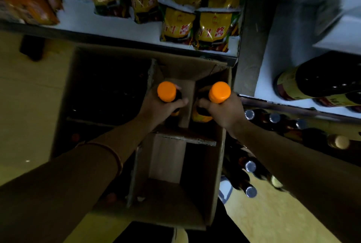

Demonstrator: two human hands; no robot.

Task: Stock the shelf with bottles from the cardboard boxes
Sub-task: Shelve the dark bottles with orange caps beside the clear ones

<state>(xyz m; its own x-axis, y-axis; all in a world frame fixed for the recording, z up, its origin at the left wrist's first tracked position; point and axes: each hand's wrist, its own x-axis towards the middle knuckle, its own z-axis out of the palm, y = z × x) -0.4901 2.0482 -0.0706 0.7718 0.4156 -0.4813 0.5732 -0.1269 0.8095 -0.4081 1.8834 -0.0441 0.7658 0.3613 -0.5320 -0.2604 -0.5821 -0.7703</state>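
While above the divided cardboard box [175, 164], both hands, left [158, 109] and right [224, 114], each around an orange-capped bottle's neck.

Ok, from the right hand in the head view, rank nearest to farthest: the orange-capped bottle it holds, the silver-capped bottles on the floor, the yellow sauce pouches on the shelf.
1. Orange-capped bottle, held in the right hand.
2. Silver-capped bottles, floor, right.
3. Yellow sauce pouches, shelf above.

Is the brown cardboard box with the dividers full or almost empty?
Almost empty. The brown cardboard box shows bare compartments near the person; only two orange-capped bottles remain, both being gripped.
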